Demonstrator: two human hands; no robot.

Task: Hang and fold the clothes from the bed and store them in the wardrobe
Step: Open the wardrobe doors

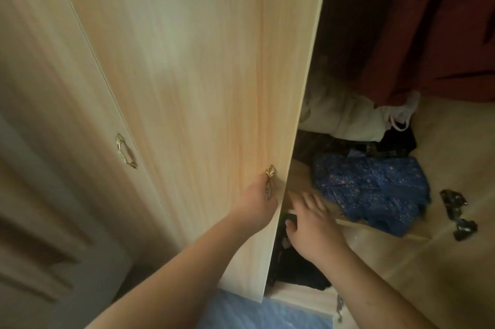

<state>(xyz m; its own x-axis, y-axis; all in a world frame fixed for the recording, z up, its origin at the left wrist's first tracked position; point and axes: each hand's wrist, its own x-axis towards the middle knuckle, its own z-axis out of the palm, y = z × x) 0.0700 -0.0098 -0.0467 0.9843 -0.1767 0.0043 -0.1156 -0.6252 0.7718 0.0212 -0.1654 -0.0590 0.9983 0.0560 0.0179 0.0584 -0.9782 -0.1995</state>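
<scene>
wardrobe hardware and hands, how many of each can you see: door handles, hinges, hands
door handles: 2, one on the closed door, one gripped by the left hand
hinges: 2, upper, lower
hands: 2, left hand, right hand
total: 6

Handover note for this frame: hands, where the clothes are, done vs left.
Left hand grips the gold handle of the wardrobe door, which stands partly open. Right hand is open, fingers spread over the shelf edge.
Folded blue patterned garment lies on that shelf; white clothes and dark ones behind it; a dark red garment hangs above.
Done: these items are stored.
Left: the bed is out of view, so I cannot tell.
</scene>
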